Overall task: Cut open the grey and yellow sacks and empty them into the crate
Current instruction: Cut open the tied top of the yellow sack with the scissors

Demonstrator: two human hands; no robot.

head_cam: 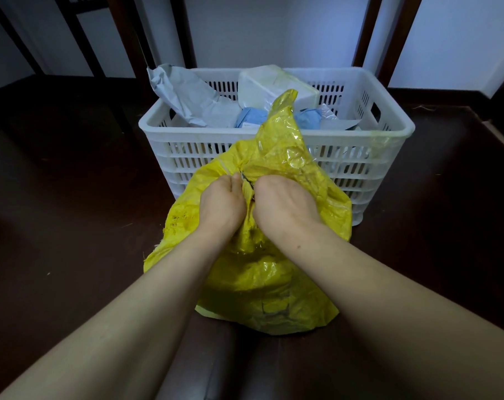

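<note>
Left hand (222, 201) and right hand (283, 204) each clenched the bunched neck of the yellow sack (262, 280), which sat on the floor (72, 203) just before the white crate (187, 134), probably to open it close for tipping.

Both bare forearms reached from the near edge toward the far middle, converging. The left hand (222, 203) and right hand (285, 203) lay backs up, side by side and almost touching, 2 sets of fingers curled down, gripping bunched folds of the sack (274, 272).
</note>
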